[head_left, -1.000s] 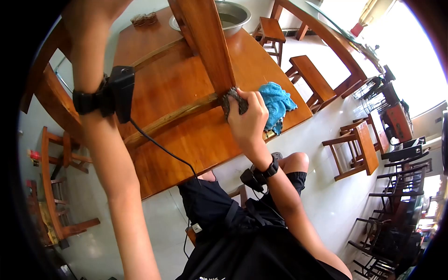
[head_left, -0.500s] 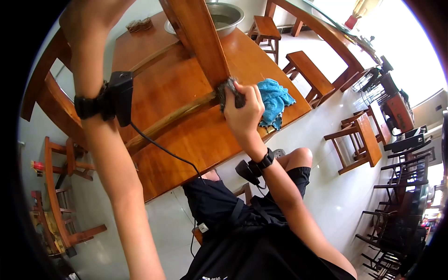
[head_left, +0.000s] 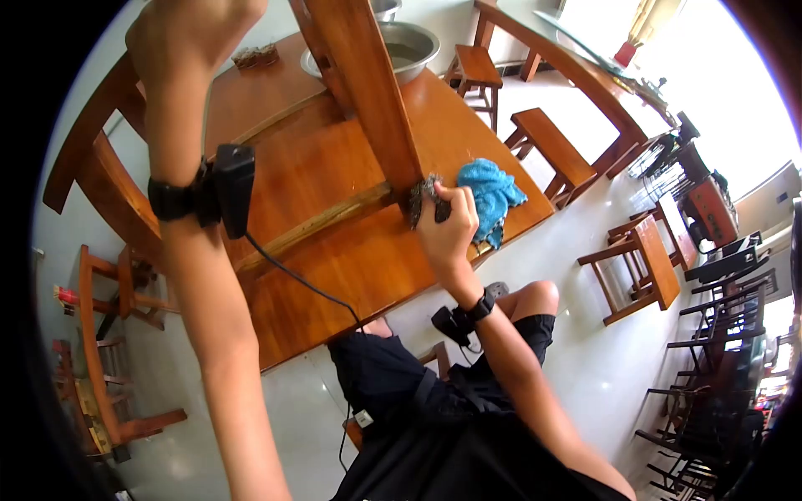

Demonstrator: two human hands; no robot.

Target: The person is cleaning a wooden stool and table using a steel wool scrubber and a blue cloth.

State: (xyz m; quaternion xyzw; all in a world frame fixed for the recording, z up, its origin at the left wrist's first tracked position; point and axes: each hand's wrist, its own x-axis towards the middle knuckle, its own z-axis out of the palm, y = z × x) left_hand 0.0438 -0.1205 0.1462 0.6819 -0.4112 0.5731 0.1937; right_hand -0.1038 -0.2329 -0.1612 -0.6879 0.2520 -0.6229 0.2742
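My right hand [head_left: 449,225] is closed round a grey, wiry scouring pad [head_left: 428,200], pressed against the lower end of a brown wooden board [head_left: 376,92]. That board belongs to a wooden piece of furniture standing on the table [head_left: 334,309]. At the upper left my left hand [head_left: 196,29] is raised beside the furniture; its fingers are cut off or hidden, so its grip does not show. A crumpled blue cloth [head_left: 489,194] lies on the table just right of my right hand.
A metal basin [head_left: 430,48] with liquid stands at the table's back, near a brown bundle [head_left: 255,57]. Wooden stools [head_left: 555,150] stand on the floor at the right. A black cable [head_left: 301,280] hangs from my left wrist device across the table.
My right hand and the scouring pad have moved slightly down and right, along the board's lower end. The whole view has shifted a little.
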